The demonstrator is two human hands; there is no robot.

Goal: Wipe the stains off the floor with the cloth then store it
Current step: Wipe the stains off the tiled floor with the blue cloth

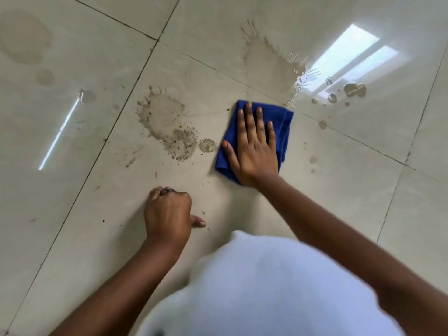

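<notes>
A folded blue cloth point(282, 132) lies flat on the pale tiled floor point(339, 180). My right hand point(254, 146) presses down on it with the fingers spread. A brown speckled stain point(167, 124) spreads on the tile just left of the cloth. A larger wet splash point(269, 61) sits beyond the cloth, touching its far right corner. Small puddles and drops point(355, 89) lie further right. My left hand point(167, 214) rests on the floor nearer to me, fingers curled into a fist with the thumb out, holding nothing.
Faint damp patches point(24, 37) mark the tile at the far left. Bright window reflections point(349, 59) glare on the floor at the upper right. My white garment point(266, 292) fills the lower middle of the view. Dark grout lines cross the floor.
</notes>
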